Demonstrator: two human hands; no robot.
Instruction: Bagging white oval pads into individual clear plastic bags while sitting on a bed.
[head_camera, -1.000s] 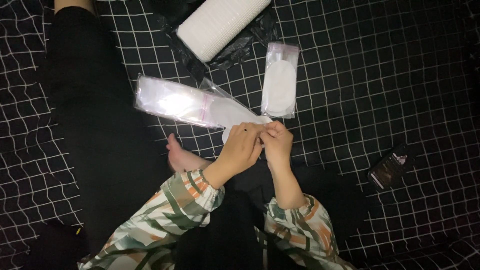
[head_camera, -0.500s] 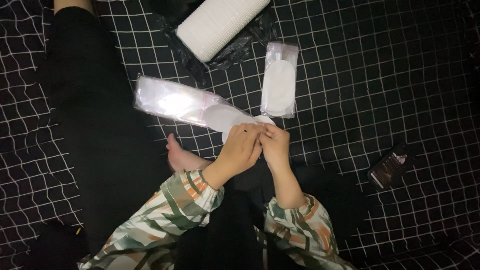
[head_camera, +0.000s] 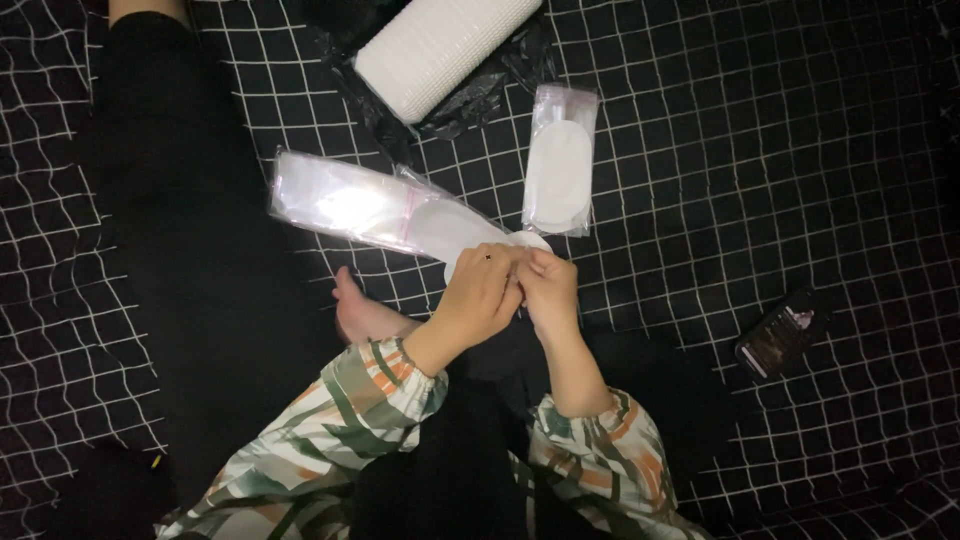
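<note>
Together our left hand (head_camera: 482, 296) and right hand (head_camera: 548, 290) meet fingertip to fingertip, both pinched shut on the near end of a white oval pad (head_camera: 470, 233) that sits partway inside a clear plastic sleeve (head_camera: 350, 203). Most of the pad's length is already under the film; only its rounded end shows at our fingers. Away from the grip and to the left, that sleeve stretches out flat and glossy on the black grid-patterned cloth (head_camera: 760, 130), its far half holding nothing we can see. Just beyond our right fingers, a little farther out, lies a second clear sleeve (head_camera: 560, 160), sealed around one white oval pad of its own and resting apart from our hands. Farther out still, above the long sleeve, a thick roll-like stack of white pads (head_camera: 440, 45) lies on its side in an opened black plastic bag (head_camera: 480, 95). Well off to the right of the grip a dark phone (head_camera: 780, 335) rests on the cloth. Near our left wrist a bare foot (head_camera: 362, 312) pokes out, and our patterned sleeves (head_camera: 360, 400) cover both forearms.
</note>
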